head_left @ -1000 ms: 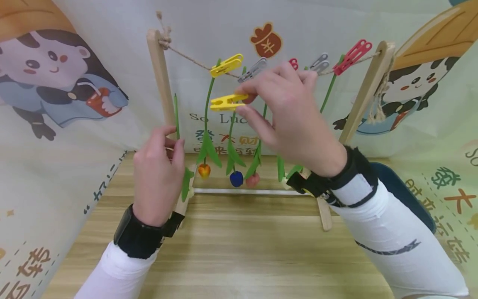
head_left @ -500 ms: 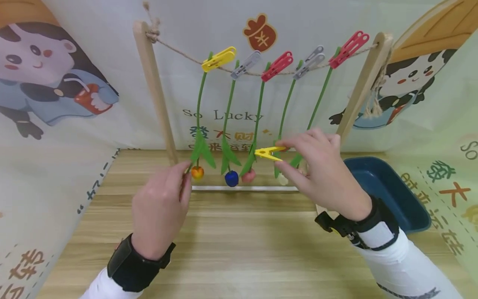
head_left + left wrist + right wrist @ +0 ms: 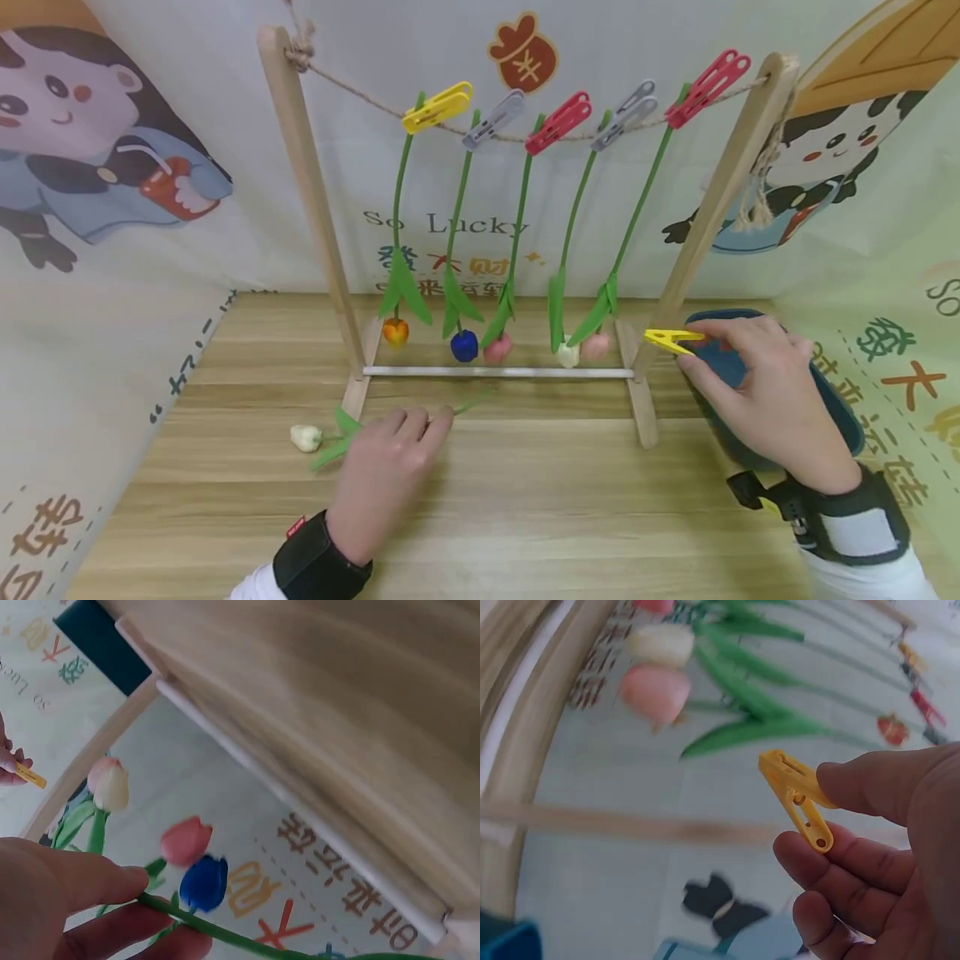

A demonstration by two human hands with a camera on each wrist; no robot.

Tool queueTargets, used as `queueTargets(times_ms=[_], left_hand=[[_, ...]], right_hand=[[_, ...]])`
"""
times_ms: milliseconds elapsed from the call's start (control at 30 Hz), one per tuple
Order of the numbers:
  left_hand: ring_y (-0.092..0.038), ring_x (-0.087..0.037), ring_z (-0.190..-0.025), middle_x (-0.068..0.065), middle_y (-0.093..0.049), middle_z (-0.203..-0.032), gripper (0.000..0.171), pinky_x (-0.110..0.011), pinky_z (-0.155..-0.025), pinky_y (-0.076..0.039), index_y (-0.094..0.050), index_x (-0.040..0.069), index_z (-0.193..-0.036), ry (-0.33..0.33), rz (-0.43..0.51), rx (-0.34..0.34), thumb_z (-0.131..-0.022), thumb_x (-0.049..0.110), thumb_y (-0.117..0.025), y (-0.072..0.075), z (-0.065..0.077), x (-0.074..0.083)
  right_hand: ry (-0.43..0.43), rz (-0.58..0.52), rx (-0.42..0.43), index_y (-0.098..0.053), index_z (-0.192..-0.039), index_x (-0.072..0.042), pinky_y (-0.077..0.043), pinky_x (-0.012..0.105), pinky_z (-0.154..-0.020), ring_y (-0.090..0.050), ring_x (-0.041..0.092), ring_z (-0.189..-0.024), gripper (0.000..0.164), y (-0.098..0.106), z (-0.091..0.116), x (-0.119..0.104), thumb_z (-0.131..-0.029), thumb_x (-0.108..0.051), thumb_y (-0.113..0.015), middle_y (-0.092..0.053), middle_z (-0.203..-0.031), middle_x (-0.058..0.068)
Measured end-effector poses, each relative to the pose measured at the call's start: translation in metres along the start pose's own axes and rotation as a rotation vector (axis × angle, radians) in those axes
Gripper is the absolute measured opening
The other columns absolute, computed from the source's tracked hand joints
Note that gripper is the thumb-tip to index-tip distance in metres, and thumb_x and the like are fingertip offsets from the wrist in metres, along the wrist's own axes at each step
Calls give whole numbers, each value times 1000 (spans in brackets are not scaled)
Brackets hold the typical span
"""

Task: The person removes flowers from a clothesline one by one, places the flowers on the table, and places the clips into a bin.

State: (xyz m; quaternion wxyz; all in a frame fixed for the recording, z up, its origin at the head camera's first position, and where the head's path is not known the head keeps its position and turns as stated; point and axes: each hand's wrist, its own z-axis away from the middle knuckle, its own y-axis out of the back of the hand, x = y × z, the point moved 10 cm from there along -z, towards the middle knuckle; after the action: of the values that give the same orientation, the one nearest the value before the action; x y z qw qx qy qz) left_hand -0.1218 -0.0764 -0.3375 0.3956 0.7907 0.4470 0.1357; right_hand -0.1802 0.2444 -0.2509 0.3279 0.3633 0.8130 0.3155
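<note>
My left hand (image 3: 392, 477) pinches the green stem of an artificial white tulip (image 3: 306, 438) low over the table, in front of the rack. The bloom points left, and in the left wrist view the stem (image 3: 240, 939) runs between thumb and fingers. My right hand (image 3: 776, 408) holds a yellow clothespin (image 3: 671, 340) between thumb and fingertips. In the right wrist view that clothespin (image 3: 796, 801) has its handle ends spread apart, gripping nothing. This hand is above the blue bin (image 3: 847, 417), beside the rack's right post (image 3: 720, 200).
Several tulips, such as a blue tulip (image 3: 464, 346), hang upside down from the rope (image 3: 360, 102), each under a yellow, grey or red clothespin (image 3: 558, 123). A white crossbar (image 3: 495, 372) joins the rack's feet. Printed cloth (image 3: 592, 33) surrounds the wooden table (image 3: 525, 517).
My left hand has drawn the white tulip down from the rack's left side toward the table, turning it sideways. My right hand has carried the yellow clothespin from the rope down and right.
</note>
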Motion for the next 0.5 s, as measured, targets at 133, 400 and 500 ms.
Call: queueTargets(times_ms=[133,400,500], left_hand=[[-68,-28,-68,-11,-69,-84,31,-38,-51,-55,-74,5,-107,-19,-5,-84,-101,1,-45,-22,5,12],[-64,-24,-67,-6,-67,-81,9,-34,-53,-54,-74,7,-99,-53,5,-209,-91,3,-74,-53,15,33],[-63,-22,-67,-5,-66,-80,11,-33,-54,-53,-73,8,-95,-56,8,-241,-88,4,-80,-60,14,38]], right_hand=[[-124,41,-10,-73,-122,1,-21,53,-76,-52,29,-90,34,7,15,43,-90,-7,-82,-72,-101,19],[-409,145,-234,-65,-124,12,-23,75,-81,-56,49,-94,40,-6,45,120,-99,-18,-74,-71,-108,32],[-487,167,-344,-62,-124,14,-22,80,-84,-59,56,-97,44,-15,59,144,-102,-23,-72,-71,-110,33]])
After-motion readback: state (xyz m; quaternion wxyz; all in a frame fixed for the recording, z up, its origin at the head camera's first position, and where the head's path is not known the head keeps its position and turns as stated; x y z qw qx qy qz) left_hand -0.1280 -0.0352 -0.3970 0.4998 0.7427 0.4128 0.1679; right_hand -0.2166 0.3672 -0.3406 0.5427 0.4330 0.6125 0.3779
